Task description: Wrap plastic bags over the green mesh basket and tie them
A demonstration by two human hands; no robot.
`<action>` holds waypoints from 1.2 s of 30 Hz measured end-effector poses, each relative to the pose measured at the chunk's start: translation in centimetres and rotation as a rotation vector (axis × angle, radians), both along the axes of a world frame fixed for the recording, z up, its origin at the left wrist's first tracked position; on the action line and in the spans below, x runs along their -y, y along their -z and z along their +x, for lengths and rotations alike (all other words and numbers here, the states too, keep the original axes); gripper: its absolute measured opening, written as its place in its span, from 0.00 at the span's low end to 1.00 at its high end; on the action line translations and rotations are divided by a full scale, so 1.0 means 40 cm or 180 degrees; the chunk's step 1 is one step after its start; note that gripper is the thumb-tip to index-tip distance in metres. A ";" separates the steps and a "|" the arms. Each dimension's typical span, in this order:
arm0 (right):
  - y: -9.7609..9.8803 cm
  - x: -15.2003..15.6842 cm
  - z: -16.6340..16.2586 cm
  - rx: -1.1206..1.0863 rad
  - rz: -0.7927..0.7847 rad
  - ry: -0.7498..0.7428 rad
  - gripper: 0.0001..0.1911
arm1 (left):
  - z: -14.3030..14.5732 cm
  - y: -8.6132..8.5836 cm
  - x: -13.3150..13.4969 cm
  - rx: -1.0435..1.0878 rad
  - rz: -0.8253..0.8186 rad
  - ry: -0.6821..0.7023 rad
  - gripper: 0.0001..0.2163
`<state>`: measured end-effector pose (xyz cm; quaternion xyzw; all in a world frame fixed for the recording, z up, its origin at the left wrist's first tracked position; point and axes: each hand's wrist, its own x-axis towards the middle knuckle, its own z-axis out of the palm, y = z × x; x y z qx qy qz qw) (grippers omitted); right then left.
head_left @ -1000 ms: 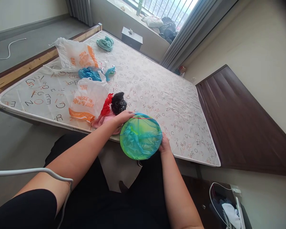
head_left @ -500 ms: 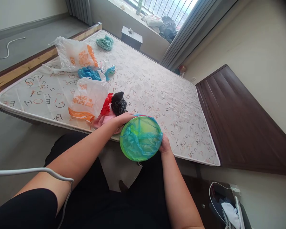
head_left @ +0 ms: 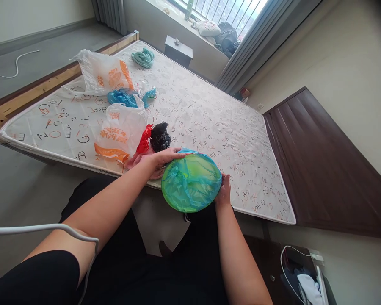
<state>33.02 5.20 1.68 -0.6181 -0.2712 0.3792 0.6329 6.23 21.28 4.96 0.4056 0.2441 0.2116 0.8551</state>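
A round green bin [head_left: 190, 182] with a blue-green plastic liner stretched over its mouth is tilted toward me at the near edge of the mattress [head_left: 209, 123]. My left hand [head_left: 163, 159] grips its upper left rim, fingers curled over the liner. My right hand [head_left: 224, 190] holds the right rim, fingers wrapped behind it. Just left of the bin lie a black bag [head_left: 159, 137], a red bag [head_left: 143, 142] and a pink one [head_left: 136, 160].
White bags with orange print [head_left: 119, 131] [head_left: 103, 76] and a blue bag [head_left: 122, 98] lie on the mattress's left part, a teal cloth [head_left: 142, 58] at the far end. A dark headboard [head_left: 324, 165] stands right. A white cord [head_left: 44, 228] crosses my left arm.
The bin has tipped a little more upright and shifted slightly right. My right hand slid up along its right rim; my left fingers stretched further over the top edge.
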 end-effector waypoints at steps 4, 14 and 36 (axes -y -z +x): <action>0.003 -0.001 0.004 -0.0324 0.0029 0.0159 0.20 | 0.004 0.015 0.005 -0.0024 -0.0140 -0.0071 0.26; 0.047 -0.012 0.027 -0.0456 -0.0333 -0.0178 0.19 | 0.033 0.045 0.007 -0.0343 -0.0113 -0.0255 0.24; -0.010 0.001 0.000 -0.0081 0.0064 0.0005 0.20 | 0.036 0.025 0.013 -0.0674 0.0404 -0.0133 0.26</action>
